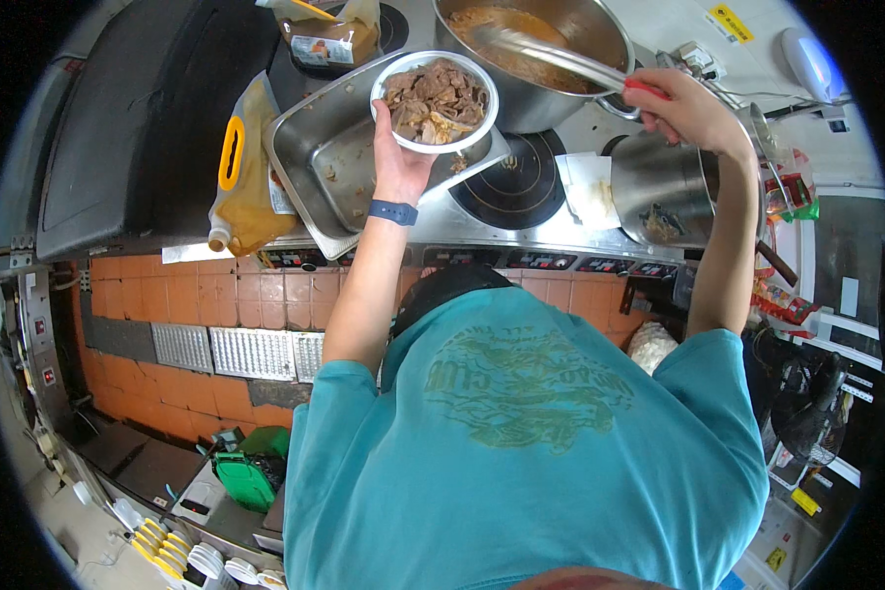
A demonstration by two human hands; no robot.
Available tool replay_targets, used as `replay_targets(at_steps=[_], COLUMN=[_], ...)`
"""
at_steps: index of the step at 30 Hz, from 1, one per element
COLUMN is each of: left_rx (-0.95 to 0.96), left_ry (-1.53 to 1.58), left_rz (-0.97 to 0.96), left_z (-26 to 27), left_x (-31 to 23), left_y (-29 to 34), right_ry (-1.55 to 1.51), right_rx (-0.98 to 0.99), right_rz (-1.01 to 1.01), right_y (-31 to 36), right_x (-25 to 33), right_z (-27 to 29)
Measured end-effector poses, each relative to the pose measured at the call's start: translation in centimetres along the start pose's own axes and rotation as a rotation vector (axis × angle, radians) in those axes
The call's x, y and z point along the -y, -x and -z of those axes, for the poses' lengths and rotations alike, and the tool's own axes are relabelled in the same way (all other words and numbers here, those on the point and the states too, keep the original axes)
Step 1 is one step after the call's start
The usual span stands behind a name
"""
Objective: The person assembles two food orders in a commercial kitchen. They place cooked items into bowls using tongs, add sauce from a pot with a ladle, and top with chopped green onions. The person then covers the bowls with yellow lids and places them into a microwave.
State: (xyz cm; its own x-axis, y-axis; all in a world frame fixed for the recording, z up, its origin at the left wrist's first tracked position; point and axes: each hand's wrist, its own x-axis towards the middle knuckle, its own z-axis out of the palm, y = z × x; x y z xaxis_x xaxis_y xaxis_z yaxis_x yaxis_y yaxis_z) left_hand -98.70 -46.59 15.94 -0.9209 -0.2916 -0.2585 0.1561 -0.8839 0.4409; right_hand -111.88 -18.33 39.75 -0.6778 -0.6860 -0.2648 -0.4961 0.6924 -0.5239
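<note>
My left hand point(403, 162) supports a white round bowl point(377, 102) from below, thumb up along its side. Sliced brown meat point(437, 98) is heaped in it. Under the bowl lies a deep steel tray point(339, 187) with a few scraps on its bottom. My right hand point(688, 108) is closed around the red grip of metal tongs point(570, 65), which reach left over a large steel pot point(619, 49). Orange-brown broth point(521, 39) shows in the pot. The tongs' far end is above or in the broth; I cannot tell which.
A black round cooktop plate point(516, 187) sits before the pot. An oil jug with a yellow handle point(246, 172) stands left of the tray, and a bag of brown liquid point(339, 34) behind it. Another steel pot point(654, 177) is at right, beside a white paper sheet point(588, 187).
</note>
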Motion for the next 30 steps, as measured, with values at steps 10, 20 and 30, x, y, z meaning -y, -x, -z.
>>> replay_targets(at_steps=[10,20,30], left_rx=[-0.029,-0.017,-0.055], left_ry=[-0.012,0.013,-0.017], left_rz=[0.030,-0.023,-0.019], left_z=[-0.2,0.8,1.0], left_x=[-0.1,-1.7,-2.6], left_y=[0.4,1.5,2.6], right_ry=[0.343,0.558,0.278], right_rx=[-0.164,-0.083,-0.100], right_rz=[0.233,-0.254,-0.170], right_y=[0.4,-12.1,-12.1], right_x=[4.8,-5.0,-8.0], right_z=[-3.5,-2.6,-1.6])
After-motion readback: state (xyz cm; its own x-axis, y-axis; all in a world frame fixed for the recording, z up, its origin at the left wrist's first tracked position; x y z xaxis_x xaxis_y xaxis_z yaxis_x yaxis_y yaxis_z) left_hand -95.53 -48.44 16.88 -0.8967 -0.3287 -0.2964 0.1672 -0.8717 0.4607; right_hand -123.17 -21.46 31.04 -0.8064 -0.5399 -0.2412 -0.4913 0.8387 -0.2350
